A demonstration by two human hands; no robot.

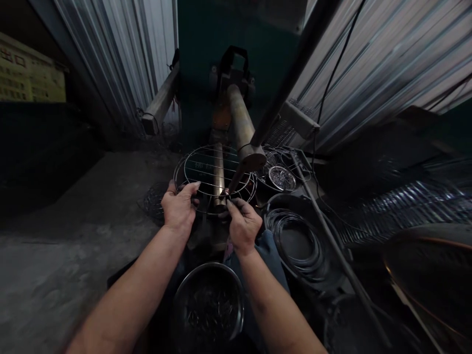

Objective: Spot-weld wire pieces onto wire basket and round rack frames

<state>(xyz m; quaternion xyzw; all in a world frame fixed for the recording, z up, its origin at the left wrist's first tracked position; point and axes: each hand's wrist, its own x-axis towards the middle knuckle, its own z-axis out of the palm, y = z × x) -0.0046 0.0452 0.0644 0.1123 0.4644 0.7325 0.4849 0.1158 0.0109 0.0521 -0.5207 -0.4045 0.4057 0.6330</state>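
Corrugated walls (368,59) enclose a dim corner where the left hand (179,209) grips a wire rack (214,172) level under the machine rod (241,128) while the right hand (243,226) pinches its near rim steady.

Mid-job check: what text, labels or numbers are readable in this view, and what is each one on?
Nothing reads cleanly.
On the wall sign, upper left: large characters and rows of small print, too blurred to read.
On the green plate behind the wire rack held by the left hand and right hand: a pale marking, too small to read.
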